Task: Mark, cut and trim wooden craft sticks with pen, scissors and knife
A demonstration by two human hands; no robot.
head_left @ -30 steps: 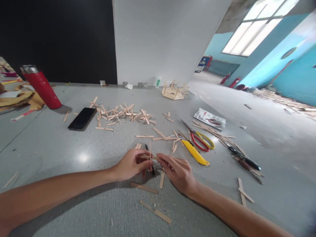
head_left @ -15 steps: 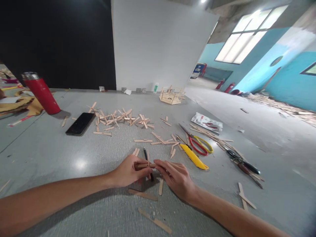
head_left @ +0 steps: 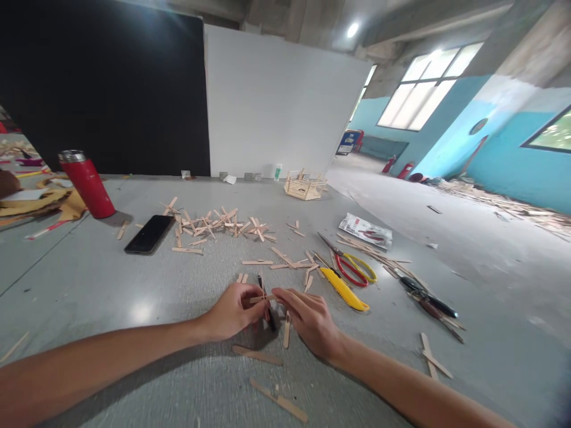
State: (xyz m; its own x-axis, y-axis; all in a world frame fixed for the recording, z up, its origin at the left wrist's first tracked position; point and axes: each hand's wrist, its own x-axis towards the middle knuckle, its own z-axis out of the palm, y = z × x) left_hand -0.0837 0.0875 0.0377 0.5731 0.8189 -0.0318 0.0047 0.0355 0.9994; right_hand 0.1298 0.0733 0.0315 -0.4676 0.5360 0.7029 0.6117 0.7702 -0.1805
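My left hand (head_left: 238, 311) is closed around crossed wooden craft sticks (head_left: 264, 298), pinching them between thumb and fingers. From the right, my right hand (head_left: 310, 321) pinches the other end of the same sticks, its fingertips close to my left ones. A black pen (head_left: 271, 321) lies beneath the held sticks, partly hidden by my left hand. One loose craft stick (head_left: 286, 331) lies between the hands. Nearer to me are another stick (head_left: 257, 355) and a notched one (head_left: 281, 401). Right of my right hand lies a yellow utility knife (head_left: 345, 290).
Scissors (head_left: 354, 268) with red and yellow handles lie beyond the knife, and dark-handled pliers (head_left: 428, 297) farther right. A heap of craft sticks (head_left: 223, 223), a phone (head_left: 150, 234), a red flask (head_left: 89, 187) and a stick-built frame (head_left: 305, 186) stand or lie farther back.
The view has tilted up a little and turned slightly, so the tabletop objects sit lower. Both hands keep hold of the sticks, with only a slight shift at the fingers.
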